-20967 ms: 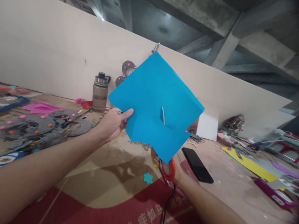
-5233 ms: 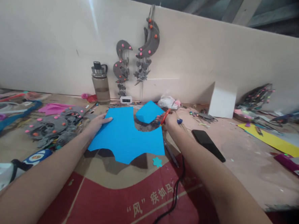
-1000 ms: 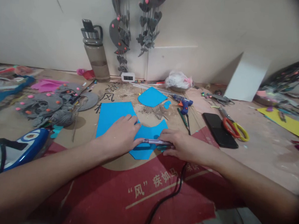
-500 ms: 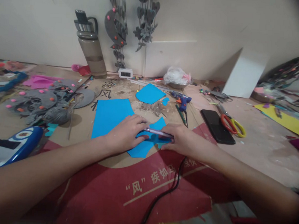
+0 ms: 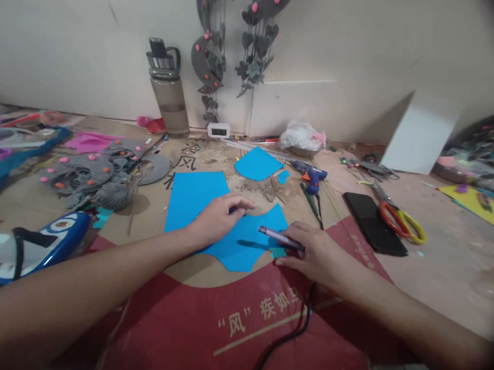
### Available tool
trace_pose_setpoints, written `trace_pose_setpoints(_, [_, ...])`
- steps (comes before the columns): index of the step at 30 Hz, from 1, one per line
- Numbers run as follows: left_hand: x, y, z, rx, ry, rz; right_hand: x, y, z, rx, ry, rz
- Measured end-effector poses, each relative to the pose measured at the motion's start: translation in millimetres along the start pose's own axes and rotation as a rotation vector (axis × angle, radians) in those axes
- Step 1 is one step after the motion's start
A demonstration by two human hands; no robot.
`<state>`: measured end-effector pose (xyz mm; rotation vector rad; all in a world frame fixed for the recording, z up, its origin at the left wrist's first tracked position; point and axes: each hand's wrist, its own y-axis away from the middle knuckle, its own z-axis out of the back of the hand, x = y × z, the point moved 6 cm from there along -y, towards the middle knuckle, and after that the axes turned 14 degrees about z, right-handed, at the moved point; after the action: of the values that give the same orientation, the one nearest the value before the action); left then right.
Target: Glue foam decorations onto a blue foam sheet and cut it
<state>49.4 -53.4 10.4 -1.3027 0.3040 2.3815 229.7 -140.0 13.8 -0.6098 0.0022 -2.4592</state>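
Note:
My right hand [image 5: 310, 247] grips a purple pen [image 5: 283, 238] that points left, its shadow falling on a blue sheet [image 5: 243, 249] with curved cut edges. On that sheet rests my left hand [image 5: 222, 220], fingers loosely stretched and apart from the thumb, holding nothing. Beyond my left hand lies a larger straight-edged blue piece [image 5: 194, 196]; where it meets the cut sheet is hidden under the hand. A small teal scrap [image 5: 277, 253] shows beside my right fingertips. Farther back, a rounded blue piece [image 5: 259, 163] lies over a bundle of thin sticks [image 5: 263, 187].
To the right are a black phone [image 5: 372, 223], scissors [image 5: 399, 219] and a blue glue gun [image 5: 312, 177] with a cord. Grey felt pieces [image 5: 84, 172] and a blue-and-white case [image 5: 54, 246] lie left. A water bottle [image 5: 168, 99] stands by the wall.
The left hand has let go of the pen and moved apart from it. The right hand keeps the pen. The whole view has shifted slightly.

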Motion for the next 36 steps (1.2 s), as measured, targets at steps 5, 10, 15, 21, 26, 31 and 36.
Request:
trace_pose_setpoints(5, [11.5, -4.3, 8.7, -0.079, 0.242, 0.171, 2.9, 1.6, -1.3, -0.002, 0.031, 0.065])
trace_pose_setpoints(10, [3.8, -0.5, 5.7, -0.042, 0.208, 0.105, 9.1, 0.3, 10.4, -0.018, 0.064, 0.046])
trace_pose_setpoints(15, [-9.5, 4.9, -7.8, 0.056, -0.152, -0.066, 9.7, 6.0, 18.1, -0.005, 0.033, 0.026])
trace_pose_setpoints(21, [-16.3, 14.0, -27.2, 0.078, -0.560, -0.232, 12.1, 12.5, 15.1, -0.066, 0.012, 0.068])
trace_pose_setpoints(26, [-10.6, 8.9, -26.6, 0.035, -0.584, -0.186, 17.4, 14.2, 4.5, -0.055, -0.002, 0.164])
trace_pose_setpoints(31, [-12.2, 9.4, -23.2, 0.004, -0.565, -0.164, 19.3, 11.7, 10.1, -0.092, 0.005, 0.169])
trace_pose_setpoints(36, [-17.5, 11.1, -24.7, -0.008, -0.632, -0.139, 12.8, 6.9, 22.1, -0.150, -0.013, 0.120])
